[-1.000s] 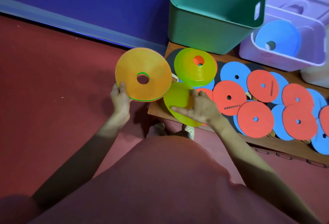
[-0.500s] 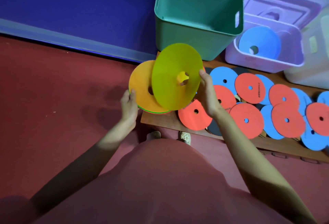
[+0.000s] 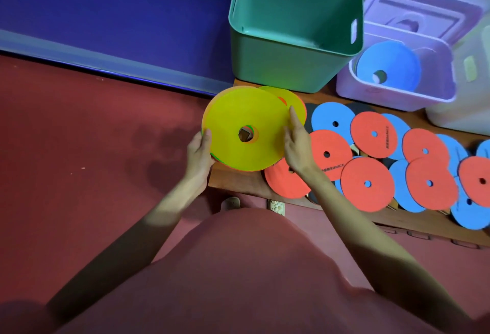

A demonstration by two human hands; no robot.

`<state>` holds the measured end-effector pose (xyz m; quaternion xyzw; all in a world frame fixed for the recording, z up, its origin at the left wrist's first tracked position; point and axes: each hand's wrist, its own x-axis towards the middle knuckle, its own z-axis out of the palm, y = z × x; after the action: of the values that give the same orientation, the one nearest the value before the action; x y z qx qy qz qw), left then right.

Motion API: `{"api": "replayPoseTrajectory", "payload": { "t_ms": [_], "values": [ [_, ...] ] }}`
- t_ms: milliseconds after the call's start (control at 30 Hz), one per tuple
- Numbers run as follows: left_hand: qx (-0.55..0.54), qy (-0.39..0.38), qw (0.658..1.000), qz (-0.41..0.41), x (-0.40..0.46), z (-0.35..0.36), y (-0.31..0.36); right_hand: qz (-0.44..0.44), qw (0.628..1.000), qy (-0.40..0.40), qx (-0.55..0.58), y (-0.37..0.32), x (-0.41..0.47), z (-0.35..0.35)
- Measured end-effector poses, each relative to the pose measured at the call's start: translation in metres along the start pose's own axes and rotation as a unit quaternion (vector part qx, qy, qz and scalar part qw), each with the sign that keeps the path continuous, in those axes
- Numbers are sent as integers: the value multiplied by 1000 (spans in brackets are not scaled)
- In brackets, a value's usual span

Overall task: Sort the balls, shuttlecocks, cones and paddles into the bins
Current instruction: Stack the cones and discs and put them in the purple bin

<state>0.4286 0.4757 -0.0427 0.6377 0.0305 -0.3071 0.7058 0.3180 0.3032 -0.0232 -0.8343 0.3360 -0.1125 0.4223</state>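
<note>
Wooden bench [image 3: 238, 185]: we grip a yellow cone stack [image 3: 244, 129], left hand [image 3: 198, 153] pinching, right hand [image 3: 297, 145] flat; one blue cone [image 3: 389, 65] binned, paddles [image 3: 368, 182] remaining.

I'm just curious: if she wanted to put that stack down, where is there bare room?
Bare wood shows on the bench's front-left corner, under the yellow cone stack. The green bin looks empty. Rightward, red and blue discs overlap everywhere.

Dark red floor [image 3: 79, 161], blue wall [image 3: 106, 15], low wooden bench [image 3: 238, 182].
</note>
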Motion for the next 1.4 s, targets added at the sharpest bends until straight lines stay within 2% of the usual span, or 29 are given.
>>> {"api": "replayPoseTrajectory", "payload": {
  "t_ms": [133, 200, 300, 367, 533, 600, 767, 967, 1033, 1133, 1233, 1300, 1400],
  "values": [
    [22, -10, 1000, 11, 2, -4, -1, -10, 999, -38, -29, 4, 15, 2],
    [31, 14, 999, 13, 6, -9, -2, -18, 998, -57, -34, 8, 24, 2],
    [58, 55, 996, 24, 15, -16, -3, 0, 998, -34, -46, 15, 42, 2],
    [60, 74, 995, 27, 19, -18, -2, 8, 995, -40, -96, 25, 55, 2],
    [49, 108, 993, 25, 27, -21, -1, -22, 946, -184, -264, 41, 74, 11],
    [49, 111, 992, 23, 30, -24, -1, -28, 935, -201, -291, 41, 79, 14],
    [47, 108, 993, 31, 35, -24, 1, -29, 926, -211, -311, 34, 90, 10],
    [45, 82, 995, 40, 37, -14, 5, -28, 910, -115, -397, 23, 70, -18],
    [59, 71, 995, 40, 38, -10, 4, 8, 930, -69, -361, 23, 55, -34],
    [94, 49, 994, 31, 41, -1, 1, 47, 974, 53, -215, 18, 28, -53],
    [123, 30, 992, 22, 46, 12, -3, 17, 985, 135, -101, 5, 5, -74],
    [138, 9, 990, 19, 50, 24, -7, -9, 990, 138, -35, -3, -5, -89],
    [155, -24, 987, 16, 50, 45, -9, 47, 983, 97, 147, -14, -12, -107]
  ]
}}
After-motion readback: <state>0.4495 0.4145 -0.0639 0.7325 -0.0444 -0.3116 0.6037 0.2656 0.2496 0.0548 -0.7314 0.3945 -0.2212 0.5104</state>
